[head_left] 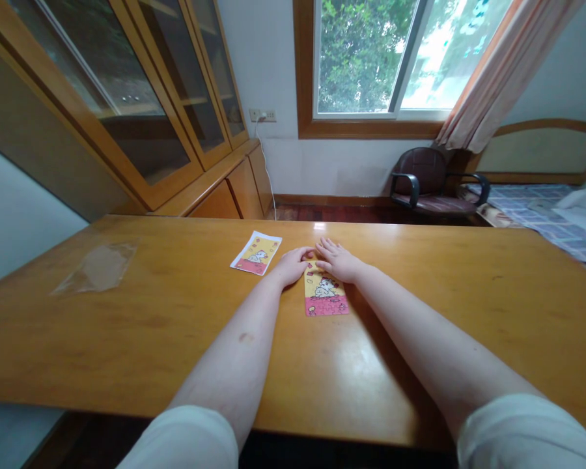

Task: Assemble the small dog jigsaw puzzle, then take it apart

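Observation:
A jigsaw puzzle [326, 305] with a white cartoon animal on yellow and pink lies on the wooden table [185, 326], its piece lines showing. My left hand [294, 267] rests at its upper left edge, fingers bent but apart, with no piece visible in them. Over the upper right part lies my right hand [340, 262], open, palm down and fingers spread. Both hands hide the puzzle's top portion. Left of my left hand is a white-bordered picture card [258, 253] with the same design.
A clear plastic bag [100, 268] lies flat on the table's left side. Past the far edge stand a glass-fronted cabinet [195, 156] at left and a dark armchair [427, 179] beneath the window. A bed [542, 212] is at far right.

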Tool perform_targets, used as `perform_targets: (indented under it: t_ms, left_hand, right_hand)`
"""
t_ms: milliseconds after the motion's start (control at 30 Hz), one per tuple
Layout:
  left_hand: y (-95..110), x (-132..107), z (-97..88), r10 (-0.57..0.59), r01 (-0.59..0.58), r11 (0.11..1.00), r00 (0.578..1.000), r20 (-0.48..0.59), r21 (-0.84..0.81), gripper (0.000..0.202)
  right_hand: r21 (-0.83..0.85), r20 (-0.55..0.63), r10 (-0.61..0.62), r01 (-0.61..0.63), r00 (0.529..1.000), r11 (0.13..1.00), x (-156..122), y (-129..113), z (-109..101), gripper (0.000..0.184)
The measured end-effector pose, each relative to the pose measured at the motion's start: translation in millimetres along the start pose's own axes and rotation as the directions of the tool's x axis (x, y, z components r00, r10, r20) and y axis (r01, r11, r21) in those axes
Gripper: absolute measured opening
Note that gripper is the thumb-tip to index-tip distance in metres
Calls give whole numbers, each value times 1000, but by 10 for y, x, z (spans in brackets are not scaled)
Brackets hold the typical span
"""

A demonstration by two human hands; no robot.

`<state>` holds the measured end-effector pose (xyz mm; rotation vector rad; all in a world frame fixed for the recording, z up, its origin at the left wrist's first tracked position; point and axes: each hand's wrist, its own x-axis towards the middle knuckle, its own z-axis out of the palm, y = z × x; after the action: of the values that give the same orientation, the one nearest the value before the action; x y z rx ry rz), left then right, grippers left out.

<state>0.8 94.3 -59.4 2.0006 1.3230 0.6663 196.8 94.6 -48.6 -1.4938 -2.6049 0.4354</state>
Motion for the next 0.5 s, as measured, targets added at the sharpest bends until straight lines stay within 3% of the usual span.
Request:
perform_targets:
  t_ms: [200,367,500]
  left_hand:
    - [74,-22,-35,5,-9,996,999,43,84,48]
    - [80,-23,-55,64,-76,977,996,68,199,41]
    - [92,-30,-68,74,-91,969,994,82,228,38]
  right_hand:
    - [-54,81,120,-116,989,992,2,138,-25,72]
    - [-25,76,218,-216,973,976,-414,291,-47,73]
    - [-1,106,274,-275,956,961,-802,215,-31,77]
